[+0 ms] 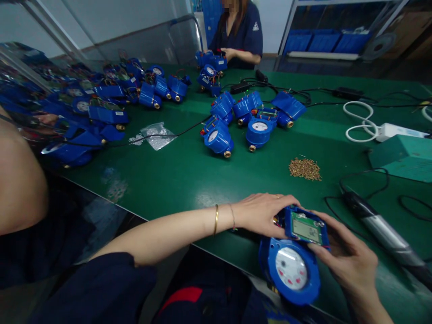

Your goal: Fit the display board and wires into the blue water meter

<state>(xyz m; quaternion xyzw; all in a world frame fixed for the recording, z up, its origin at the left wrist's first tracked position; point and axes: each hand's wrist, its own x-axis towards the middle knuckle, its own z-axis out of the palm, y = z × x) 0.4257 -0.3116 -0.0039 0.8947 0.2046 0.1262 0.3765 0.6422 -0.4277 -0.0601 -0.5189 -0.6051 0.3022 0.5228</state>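
Observation:
A blue water meter with a round white dial lies at the table's front edge, close to my body. Its upper box is uncovered, showing a green circuit board with a grey display. My left hand grips the left side of that box, fingers over the far edge and thumb at the near side. From the right, my right hand holds the same box, its thumb by the near corner. Part of the wiring at the box's left is hidden under my left fingers.
A pile of small brass screws lies beyond my hands. At right are an electric screwdriver, a green box and a white power strip. Several blue meters stand mid-table and left. A clear bag and co-workers' arms are also there.

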